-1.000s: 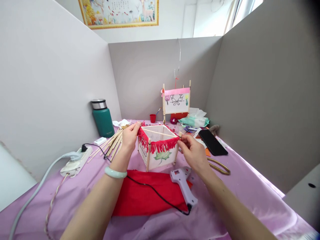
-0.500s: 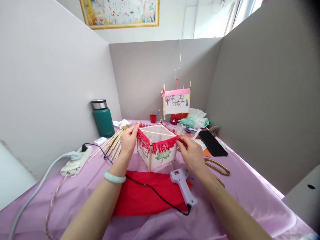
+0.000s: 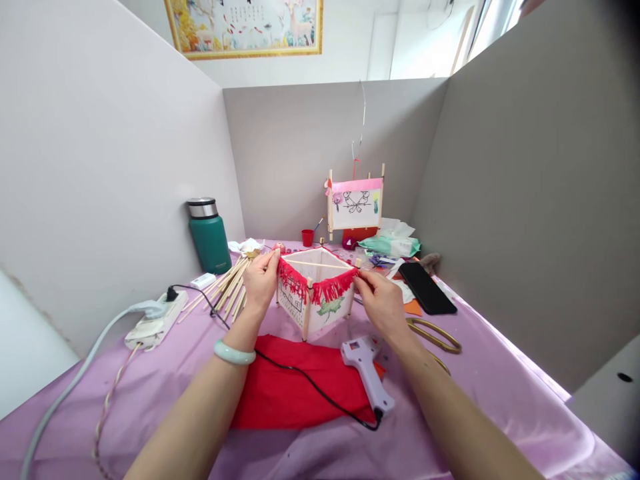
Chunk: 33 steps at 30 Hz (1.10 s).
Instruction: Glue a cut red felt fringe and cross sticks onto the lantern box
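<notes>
A square paper lantern (image 3: 327, 317) with wooden corner posts and a red fringe (image 3: 315, 287) stands on the table, with a leaf drawing on one panel. A thin wooden stick (image 3: 317, 265) lies across its open top from corner to corner. My left hand (image 3: 261, 280) pinches one end of the stick at the left corner. My right hand (image 3: 383, 305) pinches the other end at the right corner. Below my right hand lies a lilac hot glue gun (image 3: 365, 373), and a jade bangle (image 3: 234, 352) circles my left wrist.
A red cloth (image 3: 295, 387) lies under my forearms, and a bundle of wooden sticks (image 3: 225, 290) sits to the left, near a power strip (image 3: 155, 320). A finished lantern (image 3: 355, 207), a green flask (image 3: 209, 235), a phone (image 3: 427, 288) and gold scissors (image 3: 434, 335) surround the work.
The lantern has turned slightly and sits a little further right in view. Both hands keep their hold on the stick's ends.
</notes>
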{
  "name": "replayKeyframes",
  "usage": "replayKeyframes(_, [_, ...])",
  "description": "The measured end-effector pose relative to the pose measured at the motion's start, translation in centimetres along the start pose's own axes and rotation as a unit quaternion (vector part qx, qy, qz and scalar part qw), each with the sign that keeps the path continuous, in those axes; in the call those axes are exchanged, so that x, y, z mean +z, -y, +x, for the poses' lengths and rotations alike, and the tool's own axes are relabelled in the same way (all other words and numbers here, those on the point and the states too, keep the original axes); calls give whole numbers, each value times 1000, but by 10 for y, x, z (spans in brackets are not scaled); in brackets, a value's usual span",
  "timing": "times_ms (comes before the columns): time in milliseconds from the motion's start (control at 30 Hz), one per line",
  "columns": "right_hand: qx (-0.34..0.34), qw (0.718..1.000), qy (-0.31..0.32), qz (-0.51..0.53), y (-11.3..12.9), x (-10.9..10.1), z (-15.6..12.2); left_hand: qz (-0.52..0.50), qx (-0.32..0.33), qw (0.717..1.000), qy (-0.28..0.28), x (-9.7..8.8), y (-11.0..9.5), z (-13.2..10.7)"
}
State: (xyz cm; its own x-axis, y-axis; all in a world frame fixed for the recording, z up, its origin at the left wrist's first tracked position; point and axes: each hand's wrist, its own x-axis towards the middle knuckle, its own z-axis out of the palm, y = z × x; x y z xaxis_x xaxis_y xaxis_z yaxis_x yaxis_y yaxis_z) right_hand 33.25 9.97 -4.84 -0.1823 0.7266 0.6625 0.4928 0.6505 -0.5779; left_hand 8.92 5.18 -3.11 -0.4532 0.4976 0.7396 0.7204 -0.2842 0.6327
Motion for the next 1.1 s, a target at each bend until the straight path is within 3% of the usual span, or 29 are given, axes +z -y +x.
replayKeyframes(333, [-14, 1000, 11, -16, 12, 5, -2, 16, 26, 999, 16, 5, -12, -3])
replayKeyframes(533, [2, 1000, 20, -4, 8, 2, -4, 14, 13, 1000, 8, 3, -4, -1])
replayKeyframes(633, [25, 999, 23, 28, 6, 4, -4, 20, 17, 999, -44, -1, -7, 1])
replayKeyframes(733, [29, 998, 22, 51, 6, 5, -4, 43, 94, 989, -103, -6, -29, 3])
replayKeyframes(767, [29, 998, 22, 53, 6, 6, -4, 40, 127, 989, -69, -7, -39, 5])
replayKeyframes(833, [34, 998, 21, 53, 6, 6, -4, 23, 173, 982, 77, -5, -59, 10])
replayKeyframes(967, [43, 997, 25, 53, 5, 6, -3, -7, 129, 927, 352, 7, -79, 26])
replayKeyframes(1033, [39, 998, 26, 52, 5, 6, -3, -33, 96, 893, 438, 14, -77, 35])
replayKeyframes(1100, [34, 998, 27, 49, 6, 5, -3, -42, 86, 877, 470, 19, -71, 42])
